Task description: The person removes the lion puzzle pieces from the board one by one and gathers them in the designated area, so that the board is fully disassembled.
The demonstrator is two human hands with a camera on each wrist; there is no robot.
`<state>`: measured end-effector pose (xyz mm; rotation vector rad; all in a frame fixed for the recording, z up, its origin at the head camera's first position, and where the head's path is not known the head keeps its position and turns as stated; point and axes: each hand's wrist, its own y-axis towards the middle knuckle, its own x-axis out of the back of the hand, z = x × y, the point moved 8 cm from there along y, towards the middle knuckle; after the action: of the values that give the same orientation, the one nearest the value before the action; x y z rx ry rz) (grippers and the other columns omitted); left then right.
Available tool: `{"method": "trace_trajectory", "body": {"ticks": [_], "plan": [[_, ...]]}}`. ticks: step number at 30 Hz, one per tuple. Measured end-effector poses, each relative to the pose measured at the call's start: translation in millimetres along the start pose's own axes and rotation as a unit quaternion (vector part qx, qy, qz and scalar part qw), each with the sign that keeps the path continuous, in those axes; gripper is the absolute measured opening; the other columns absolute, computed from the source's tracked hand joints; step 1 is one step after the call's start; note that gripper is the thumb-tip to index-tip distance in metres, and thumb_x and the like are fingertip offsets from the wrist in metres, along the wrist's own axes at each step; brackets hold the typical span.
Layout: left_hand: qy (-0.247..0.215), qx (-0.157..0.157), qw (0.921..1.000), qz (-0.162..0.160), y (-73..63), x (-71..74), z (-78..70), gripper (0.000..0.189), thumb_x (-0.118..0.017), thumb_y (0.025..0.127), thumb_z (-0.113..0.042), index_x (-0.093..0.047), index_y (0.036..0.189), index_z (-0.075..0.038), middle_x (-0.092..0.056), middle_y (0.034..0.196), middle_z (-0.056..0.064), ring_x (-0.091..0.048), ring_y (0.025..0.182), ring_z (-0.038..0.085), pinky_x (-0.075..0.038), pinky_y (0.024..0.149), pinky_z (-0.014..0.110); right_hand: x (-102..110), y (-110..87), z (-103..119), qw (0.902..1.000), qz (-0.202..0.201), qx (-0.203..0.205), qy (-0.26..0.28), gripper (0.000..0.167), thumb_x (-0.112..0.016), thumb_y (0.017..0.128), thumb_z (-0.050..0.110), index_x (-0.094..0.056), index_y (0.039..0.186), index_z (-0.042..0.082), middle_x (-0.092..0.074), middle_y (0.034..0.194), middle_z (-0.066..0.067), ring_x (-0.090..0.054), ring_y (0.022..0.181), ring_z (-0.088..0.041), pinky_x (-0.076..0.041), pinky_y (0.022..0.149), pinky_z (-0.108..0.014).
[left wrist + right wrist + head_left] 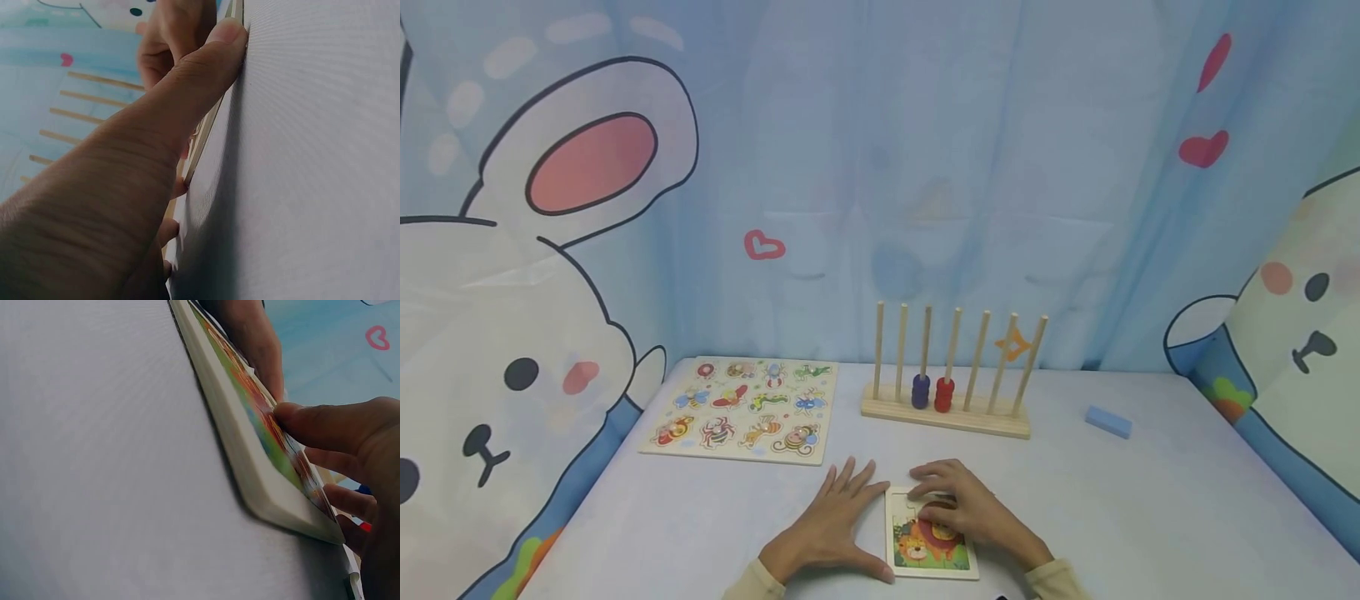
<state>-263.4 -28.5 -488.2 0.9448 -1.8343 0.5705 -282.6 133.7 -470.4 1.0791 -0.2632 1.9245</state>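
A small jigsaw puzzle [913,568] with a lion picture lies in a pale wooden frame at the front of the table; its upper-left part shows pale, with a curved outline. My left hand [835,525] spreads its fingers flat along the left side, index fingertip and thumb touching the frame's edge. Over the upper right of the puzzle, my right hand [966,504] rests with bent fingers, its thumb [312,425] touching the picture in the right wrist view. Whether a loose piece sits between thumb and fingers is hidden.
A wooden insect peg board [741,458] lies at the back left. Behind the puzzle stands a rack of upright pegs [880,407] with blue beads [921,392] and red beads [943,395]. A blue block [1108,422] lies at the right, before a printed curtain [887,167].
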Motion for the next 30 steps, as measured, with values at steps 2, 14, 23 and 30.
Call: {"method": "trace_trajectory", "body": {"ticks": [2,14,23,30], "plan": [[-0.002,-0.001,1.0000,0.000,-0.1,0.5,-0.6,0.106,-0.077,0.061,-0.068,-0.038,0.147,-0.021,-0.021,0.159,0.010,-0.010,0.146,0.038,-0.009,0.118,0.058,-0.7,-0.7,-0.4,1.0000,0.003,-0.002,0.001,0.022,-0.069,0.087,0.034,-0.074,0.104,0.021,-0.060,0.126,-0.003,-0.048,0.115,-0.027,-0.042,0.096,-0.058],[-0.002,-0.003,1.0000,0.001,0.1,0.0,-0.7,0.106,-0.076,0.061,-0.068,-0.038,0.148,-0.021,-0.021,0.158,0.011,-0.010,0.146,0.039,-0.009,0.117,0.059,-1.3,-3.0,-0.2,0.9997,0.010,0.000,0.020,0.022,-0.067,0.089,0.036,-0.073,0.106,0.024,-0.058,0.129,-0.003,-0.045,0.119,-0.030,-0.040,0.097,-0.061],[0.001,-0.003,1.0000,-0.002,0.7,-1.6,0.4,0.106,-0.076,0.061,-0.070,-0.038,0.148,-0.022,-0.021,0.159,0.011,-0.010,0.146,0.038,-0.008,0.117,0.058,0.8,-3.6,0.3,0.9996,0.005,-0.002,0.026,0.020,-0.068,0.089,0.033,-0.074,0.106,0.023,-0.058,0.116,0.002,-0.046,0.111,-0.022,-0.043,0.094,-0.050],[0.007,-0.002,1.0000,-0.003,0.7,-1.9,0.0,0.107,-0.076,0.060,-0.069,-0.037,0.148,-0.022,-0.021,0.159,0.011,-0.010,0.146,0.038,-0.009,0.117,0.059,3.6,-4.9,3.4,0.9995,-0.002,0.005,0.032,0.021,-0.068,0.089,0.032,-0.075,0.105,0.020,-0.056,0.104,0.009,-0.044,0.102,-0.011,-0.043,0.088,-0.035]]}}
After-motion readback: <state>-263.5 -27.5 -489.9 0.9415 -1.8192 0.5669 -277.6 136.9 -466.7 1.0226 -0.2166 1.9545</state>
